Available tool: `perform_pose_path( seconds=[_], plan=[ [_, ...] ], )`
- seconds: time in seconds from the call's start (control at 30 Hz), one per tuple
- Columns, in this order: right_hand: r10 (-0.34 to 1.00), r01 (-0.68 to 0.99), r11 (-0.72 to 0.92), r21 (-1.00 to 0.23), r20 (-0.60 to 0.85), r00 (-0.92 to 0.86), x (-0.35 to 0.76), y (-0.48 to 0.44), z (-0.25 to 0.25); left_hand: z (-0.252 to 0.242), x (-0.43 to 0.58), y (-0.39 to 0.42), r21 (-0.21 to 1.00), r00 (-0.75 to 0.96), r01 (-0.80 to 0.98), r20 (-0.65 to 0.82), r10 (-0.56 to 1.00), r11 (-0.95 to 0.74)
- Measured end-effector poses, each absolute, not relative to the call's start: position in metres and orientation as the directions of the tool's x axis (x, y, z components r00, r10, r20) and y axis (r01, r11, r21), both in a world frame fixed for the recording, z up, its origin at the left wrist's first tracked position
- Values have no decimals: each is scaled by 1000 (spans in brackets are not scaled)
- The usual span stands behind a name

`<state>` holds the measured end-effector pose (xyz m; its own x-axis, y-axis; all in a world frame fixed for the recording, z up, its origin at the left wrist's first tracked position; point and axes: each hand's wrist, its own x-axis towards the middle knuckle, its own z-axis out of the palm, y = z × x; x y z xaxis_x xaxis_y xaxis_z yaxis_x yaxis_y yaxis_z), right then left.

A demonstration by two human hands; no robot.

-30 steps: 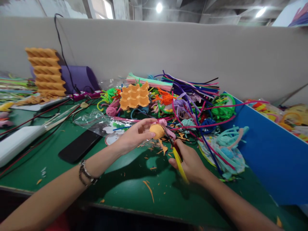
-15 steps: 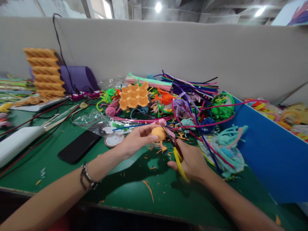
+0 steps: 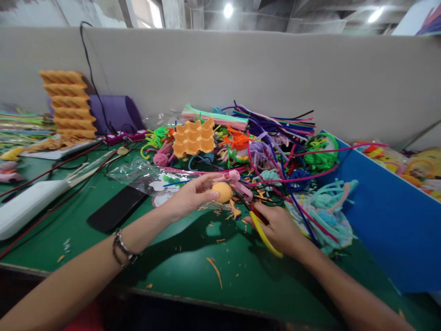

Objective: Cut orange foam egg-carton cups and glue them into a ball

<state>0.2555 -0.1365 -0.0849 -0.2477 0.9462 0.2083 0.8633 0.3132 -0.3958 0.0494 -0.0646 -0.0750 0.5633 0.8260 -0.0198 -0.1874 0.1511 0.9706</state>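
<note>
Between the fingertips of my left hand (image 3: 189,196) is a small rounded orange cup-shaped piece (image 3: 222,192), much like a cup cut from an egg tray. My right hand (image 3: 280,228) is closed on scissors with yellow handles (image 3: 264,235); their dark blades point up and left, close to the orange piece's right side. Whether the blades touch it I cannot tell. Thin orange scraps (image 3: 235,210) lie on the table just below. Behind the piece lies a pink rolled item (image 3: 234,175).
A heap of coloured pipe cleaners (image 3: 272,124) and an orange egg-tray section (image 3: 194,138) lie behind my hands. A black phone-like slab (image 3: 117,209) is on the left, near a white glue gun-like body (image 3: 32,207). A blue panel (image 3: 389,216) stands on the right of the green table (image 3: 179,280).
The scissors have drawn slightly down and right, off the top of the orange piece. My left hand has shifted a little left, and the piece has turned, showing a rounder side.
</note>
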Motion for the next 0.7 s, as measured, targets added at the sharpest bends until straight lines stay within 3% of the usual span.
perform_pose_path(
  seconds=[0.27,0.43,0.7],
  plan=[
    [942,693,333,-639,260,-212,252,-140,-87,-70,48,-64,946,472,-252,-63,879,203],
    [967,789,253,-560,130,-218,249,-140,-94,-70,62,-75,908,423,-335,-91,902,249],
    [970,843,244,-480,128,-208,246,-141,-94,-72,72,-83,891,451,-382,-54,891,247]
  ],
)
